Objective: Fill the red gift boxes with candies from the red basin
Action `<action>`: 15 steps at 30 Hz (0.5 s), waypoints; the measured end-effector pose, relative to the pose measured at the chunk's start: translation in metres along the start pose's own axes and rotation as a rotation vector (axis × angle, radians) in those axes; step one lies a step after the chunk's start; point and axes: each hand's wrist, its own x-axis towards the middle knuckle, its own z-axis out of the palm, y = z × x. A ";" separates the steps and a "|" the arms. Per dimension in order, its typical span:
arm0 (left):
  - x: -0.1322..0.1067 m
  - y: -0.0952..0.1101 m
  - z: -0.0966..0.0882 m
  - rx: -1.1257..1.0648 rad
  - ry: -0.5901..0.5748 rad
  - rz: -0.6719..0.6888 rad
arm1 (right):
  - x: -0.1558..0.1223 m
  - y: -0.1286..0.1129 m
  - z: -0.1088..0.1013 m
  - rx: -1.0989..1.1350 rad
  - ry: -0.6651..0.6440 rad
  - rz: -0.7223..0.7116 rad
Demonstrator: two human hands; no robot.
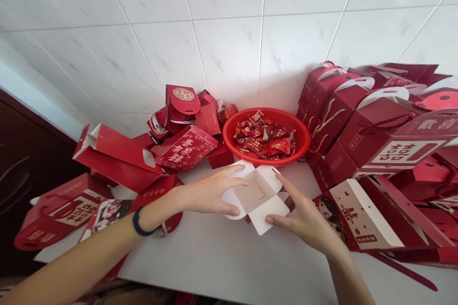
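A plain dark blue band, rounded like a thick hair tie, is circling the left wrist, while the left hand and right hand are showing slim fingers.

The table stands before the wall. Toward the far side, near its middle, sits the basin, with wrapped sweets in it. Just nearer than the basin, the open carton sits between the left hand and the right hand, both touching it. Left of the basin lies a heap of boxes, with a lone box at the near left. On the right, packed boxes line up from the wall toward the near side; nearer still are a tipped box and a strip.
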 end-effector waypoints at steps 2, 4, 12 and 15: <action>0.001 0.002 -0.013 0.037 0.000 0.047 | 0.001 0.000 -0.006 -0.044 0.053 -0.051; 0.005 0.004 -0.030 0.052 0.046 0.106 | 0.003 -0.003 -0.012 -0.066 0.133 -0.122; 0.094 -0.018 -0.100 0.315 0.228 0.011 | 0.043 -0.023 -0.019 0.206 0.530 -0.305; 0.141 -0.038 -0.105 0.288 0.199 -0.224 | 0.060 -0.023 -0.011 0.378 0.592 -0.311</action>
